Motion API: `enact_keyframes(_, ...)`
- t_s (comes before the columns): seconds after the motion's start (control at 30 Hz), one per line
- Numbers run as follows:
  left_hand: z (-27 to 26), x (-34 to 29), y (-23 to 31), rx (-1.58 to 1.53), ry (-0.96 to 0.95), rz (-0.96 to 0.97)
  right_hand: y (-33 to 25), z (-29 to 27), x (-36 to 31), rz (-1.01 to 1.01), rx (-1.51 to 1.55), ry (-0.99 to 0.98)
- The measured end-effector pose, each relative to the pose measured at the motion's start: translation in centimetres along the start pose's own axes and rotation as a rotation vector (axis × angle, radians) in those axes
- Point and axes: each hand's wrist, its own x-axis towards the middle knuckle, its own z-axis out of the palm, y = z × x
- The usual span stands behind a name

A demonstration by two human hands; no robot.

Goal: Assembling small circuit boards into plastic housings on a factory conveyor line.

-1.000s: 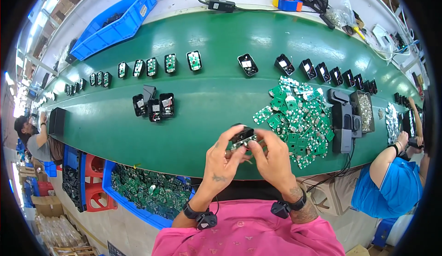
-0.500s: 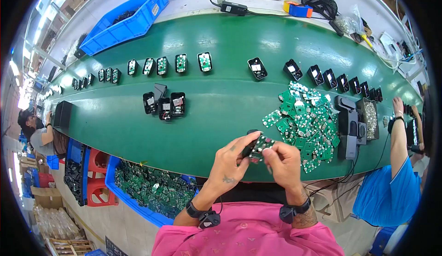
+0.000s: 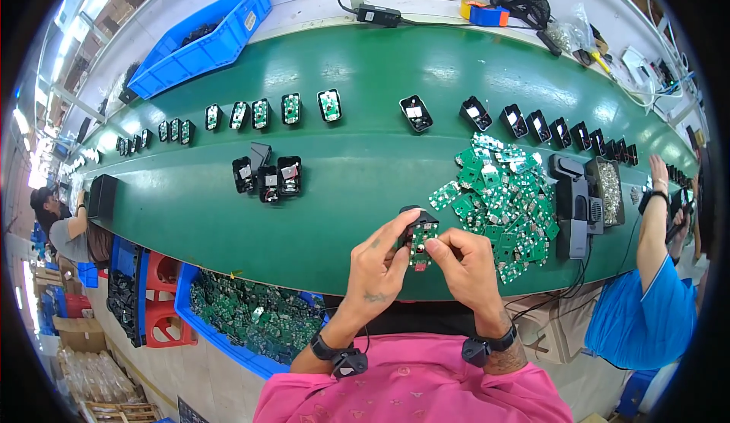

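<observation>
Near the table's front edge, my left hand (image 3: 377, 272) is wrapped round a small black plastic housing (image 3: 427, 216). A green circuit board (image 3: 419, 239) lies against the housing's open side, and a small reddish part shows at its lower end. My right hand (image 3: 466, 266) pinches the board's right edge between thumb and fingers. How far the board sits inside the housing I cannot tell. To the right spreads a heap of loose green circuit boards (image 3: 502, 202). Left of my hands stand several black housings (image 3: 268, 183) with parts inside.
Along the green table (image 3: 357, 172) run housings with boards (image 3: 291, 109) at left and board-less ones (image 3: 416, 113) at right. A grey-black device (image 3: 572, 210) stands beside a tray of small parts (image 3: 610, 192). Blue bins (image 3: 199, 43) lie behind and below. Co-workers sit at both ends.
The circuit board has turned from slanted to nearly upright against the housing. My right hand has shifted slightly, its fingers now curled at the board's edge. The whole view has drifted a little.
</observation>
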Motion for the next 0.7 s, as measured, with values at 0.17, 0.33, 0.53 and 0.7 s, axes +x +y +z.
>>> enact_keyframes(0.17,-0.6,0.0,0.0,-0.425,-0.080,-0.162,-0.5,0.3,0.5,0.038,-0.020,-0.020)
enact_keyframes(0.33,-0.3,0.3,0.1,-0.416,-0.042,-0.312,0.4,1.3,0.5,0.020,-0.114,-0.004)
enact_keyframes(0.53,-0.6,0.7,0.0,-0.478,-0.102,-0.397,0.5,1.3,1.1,-0.037,0.050,-0.039)
enact_keyframes(0.7,-0.9,1.0,-0.2,-0.563,-0.155,-0.471,-0.3,0.8,1.8,0.011,-0.086,-0.115)
